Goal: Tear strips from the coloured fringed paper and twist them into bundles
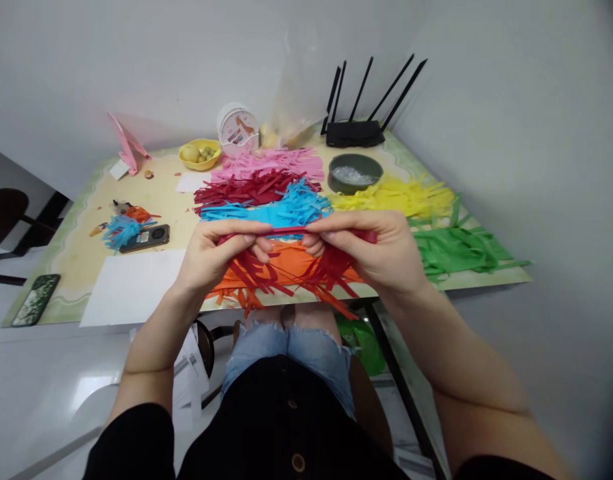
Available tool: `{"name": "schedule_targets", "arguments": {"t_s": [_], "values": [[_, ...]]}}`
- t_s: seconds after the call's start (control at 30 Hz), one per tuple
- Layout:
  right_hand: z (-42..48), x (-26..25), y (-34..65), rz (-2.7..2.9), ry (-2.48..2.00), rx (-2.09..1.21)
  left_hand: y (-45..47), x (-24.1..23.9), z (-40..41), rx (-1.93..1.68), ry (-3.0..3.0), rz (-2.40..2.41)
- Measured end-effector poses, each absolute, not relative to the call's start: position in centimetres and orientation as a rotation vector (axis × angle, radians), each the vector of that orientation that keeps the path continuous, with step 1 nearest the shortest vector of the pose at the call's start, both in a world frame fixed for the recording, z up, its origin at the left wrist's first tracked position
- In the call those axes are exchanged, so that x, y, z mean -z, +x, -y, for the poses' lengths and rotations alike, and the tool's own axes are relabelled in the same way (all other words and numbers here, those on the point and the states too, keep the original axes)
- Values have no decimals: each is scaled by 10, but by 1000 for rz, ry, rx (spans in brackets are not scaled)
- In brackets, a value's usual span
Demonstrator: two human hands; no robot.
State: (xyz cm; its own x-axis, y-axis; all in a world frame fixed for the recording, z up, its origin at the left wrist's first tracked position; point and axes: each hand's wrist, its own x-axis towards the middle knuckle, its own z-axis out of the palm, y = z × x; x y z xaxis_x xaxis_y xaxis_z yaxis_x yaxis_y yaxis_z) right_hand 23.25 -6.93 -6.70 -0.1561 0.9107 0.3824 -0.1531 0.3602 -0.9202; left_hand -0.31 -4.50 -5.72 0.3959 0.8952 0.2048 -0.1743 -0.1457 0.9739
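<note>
My left hand [221, 257] and my right hand [374, 250] are both closed on a strip of red fringed paper [291, 270], held level above the near table edge with its cut fringes hanging down. The thumbs and fingers pinch the strip's top band from either end. Right behind it lies orange fringed paper [286, 257] on the table [76, 260], then blue fringed paper [281, 210], dark red fringed paper [249, 188] and pink fringed paper [276, 163].
Yellow fringed paper [396, 195] and green fringed paper [451, 247] lie at the right. A dark bowl [355, 172], a router [356, 132], a yellow bowl [200, 153], a round tub [237, 128], white sheet [131, 287] and two phones [145, 238] [35, 299] also sit on the table.
</note>
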Motion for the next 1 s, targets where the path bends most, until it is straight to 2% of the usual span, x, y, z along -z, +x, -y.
{"name": "schedule_targets", "arguments": {"t_s": [0.17,0.3,0.47,0.6,0.77,0.9,1.0], "values": [[66,74,231,1445,-701,-1039,3,64,44,-1122,1326,-614],[70,74,233,1637,-672,-723,-2,73,44,-1113,1343,-571],[76,67,242,1973,-581,-227,-17,53,43,-884,1933,-611],[76,62,245,2130,-556,-56,-10,33,44,-834,2376,-695],[76,71,244,2137,-546,13,5,38,40,-553,2501,-725],[75,86,250,2127,-575,11,4,57,32,-708,2616,-824],[67,84,257,2113,-711,-290,-1,73,20,-894,2642,-873]]}}
